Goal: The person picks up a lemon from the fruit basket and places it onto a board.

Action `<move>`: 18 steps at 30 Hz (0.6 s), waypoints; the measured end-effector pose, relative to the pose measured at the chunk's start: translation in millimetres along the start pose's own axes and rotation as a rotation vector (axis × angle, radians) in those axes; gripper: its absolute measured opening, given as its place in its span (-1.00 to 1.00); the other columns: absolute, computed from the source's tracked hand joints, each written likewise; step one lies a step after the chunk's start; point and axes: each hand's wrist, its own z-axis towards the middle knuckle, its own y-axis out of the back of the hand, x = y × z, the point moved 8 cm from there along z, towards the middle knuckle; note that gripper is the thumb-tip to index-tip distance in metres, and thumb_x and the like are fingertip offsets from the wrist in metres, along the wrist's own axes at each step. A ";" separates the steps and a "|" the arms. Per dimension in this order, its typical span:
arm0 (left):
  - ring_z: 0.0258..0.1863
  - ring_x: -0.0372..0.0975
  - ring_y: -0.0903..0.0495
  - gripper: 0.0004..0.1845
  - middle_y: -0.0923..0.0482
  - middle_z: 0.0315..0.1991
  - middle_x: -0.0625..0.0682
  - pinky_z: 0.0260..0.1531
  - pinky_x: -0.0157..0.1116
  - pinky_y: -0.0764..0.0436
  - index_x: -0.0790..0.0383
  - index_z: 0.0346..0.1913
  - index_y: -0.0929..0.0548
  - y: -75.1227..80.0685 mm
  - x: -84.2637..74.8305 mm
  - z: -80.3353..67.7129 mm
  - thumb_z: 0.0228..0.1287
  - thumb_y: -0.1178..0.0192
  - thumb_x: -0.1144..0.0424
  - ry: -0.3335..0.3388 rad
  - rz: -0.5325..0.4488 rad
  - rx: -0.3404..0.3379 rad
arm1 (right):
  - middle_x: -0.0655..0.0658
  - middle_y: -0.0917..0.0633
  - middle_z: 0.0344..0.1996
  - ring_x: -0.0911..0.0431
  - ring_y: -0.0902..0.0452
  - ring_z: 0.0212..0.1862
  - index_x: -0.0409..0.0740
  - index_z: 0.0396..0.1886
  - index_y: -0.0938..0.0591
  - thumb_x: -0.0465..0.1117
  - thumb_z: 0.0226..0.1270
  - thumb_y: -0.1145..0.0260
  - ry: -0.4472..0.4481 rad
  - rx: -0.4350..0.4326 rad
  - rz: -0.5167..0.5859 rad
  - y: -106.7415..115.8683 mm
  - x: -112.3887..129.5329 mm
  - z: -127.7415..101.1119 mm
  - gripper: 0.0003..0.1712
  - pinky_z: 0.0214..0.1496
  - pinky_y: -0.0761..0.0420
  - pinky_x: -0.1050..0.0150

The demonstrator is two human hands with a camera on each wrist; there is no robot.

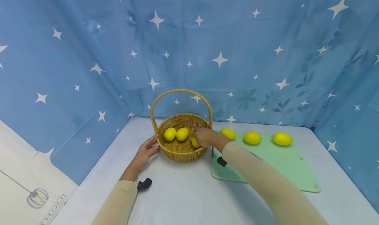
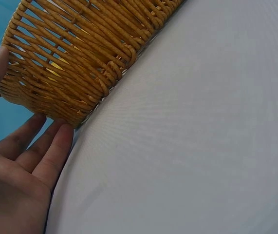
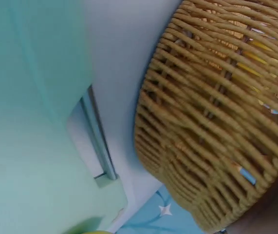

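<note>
A wicker basket (image 1: pixel 181 156) with a tall arched handle stands on the table, two yellow lemons (image 1: pixel 170 134) side by side in it. My left hand (image 1: pixel 147 152) rests against the basket's left side, its fingers fairly straight. In the left wrist view, the fingertips (image 2: pixel 61 134) are at the basket's lower edge and the thumb is by the rim. My right hand (image 1: pixel 203 137) reaches over the right rim and holds another lemon (image 1: pixel 194 142) low inside the basket. That hand partly covers the lemon, and the basket wall (image 3: pixel 197 122) hides most of the hand in the right wrist view.
To the right lies a green cutting board (image 1: pixel 284 165), three lemons (image 1: pixel 252 137) in a row along its far edge. My right forearm crosses over the board. A blue star-patterned curtain (image 1: pixel 189 54) hangs behind the white table (image 1: pixel 177 195) and at its sides.
</note>
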 end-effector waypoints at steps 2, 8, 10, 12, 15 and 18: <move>0.28 0.03 -0.36 -0.39 -0.19 0.41 0.28 0.19 -0.07 -0.48 0.16 0.48 -0.24 -0.7 -1.3 -0.4 0.44 -0.14 0.21 0.012 -0.015 0.001 | -0.19 -0.33 0.39 -0.10 -0.24 0.37 -0.04 0.43 -0.39 -0.29 0.45 0.01 -0.030 0.021 0.022 -0.8 -1.8 0.9 -0.45 0.36 -0.37 0.05; 0.29 0.05 -0.33 -0.41 -0.17 0.42 0.29 0.21 -0.04 -0.46 0.17 0.49 -0.23 -2.1 -1.2 -2.5 0.46 -0.11 0.28 0.039 -0.027 -0.010 | -0.18 -0.31 0.40 -0.10 -0.24 0.37 0.06 0.45 -0.37 -0.27 0.33 -0.14 -0.091 0.031 0.134 -3.5 -3.3 2.0 -0.34 0.31 -0.42 0.00; 0.29 0.06 -0.33 -0.42 -0.17 0.42 0.29 0.22 -0.02 -0.45 0.16 0.48 -0.24 -1.8 0.2 -3.1 0.46 -0.10 0.29 0.037 -0.034 -0.012 | -0.17 -0.33 0.39 -0.09 -0.25 0.37 0.07 0.44 -0.38 -0.20 0.34 -0.21 -0.091 0.022 0.148 -4.1 -2.3 2.2 -0.35 0.32 -0.41 -0.02; 0.29 0.07 -0.33 -0.43 -0.16 0.42 0.32 0.23 0.02 -0.42 0.21 0.48 -0.22 -4.6 -6.6 -5.7 0.48 -0.07 0.34 0.039 -0.041 -0.003 | -0.16 -0.33 0.39 -0.08 -0.23 0.38 0.08 0.43 -0.39 -0.13 0.34 -0.26 -0.088 0.019 0.150 -4.2 -1.5 2.6 -0.35 0.34 -0.37 -0.03; 0.30 0.10 -0.30 -0.43 -0.14 0.42 0.34 0.24 0.07 -0.39 0.27 0.48 -0.20 -7.9 -16.8 -8.3 0.48 -0.04 0.39 0.041 -0.034 0.009 | -0.15 -0.36 0.37 -0.07 -0.25 0.37 0.07 0.41 -0.41 -0.04 0.31 -0.35 -0.071 0.005 0.140 -2.2 0.8 2.7 -0.33 0.34 -0.37 -0.02; 0.30 0.07 -0.32 -0.43 -0.14 0.42 0.34 0.24 0.07 -0.39 0.28 0.49 -0.18 -8.1 -18.6 -7.0 0.49 -0.04 0.38 0.042 -0.021 0.013 | -0.16 -0.42 0.26 -0.04 -0.38 0.24 0.05 0.38 -0.45 -0.01 0.26 -0.41 -0.052 -0.011 0.124 0.4 2.5 3.0 -0.31 0.25 -0.48 0.02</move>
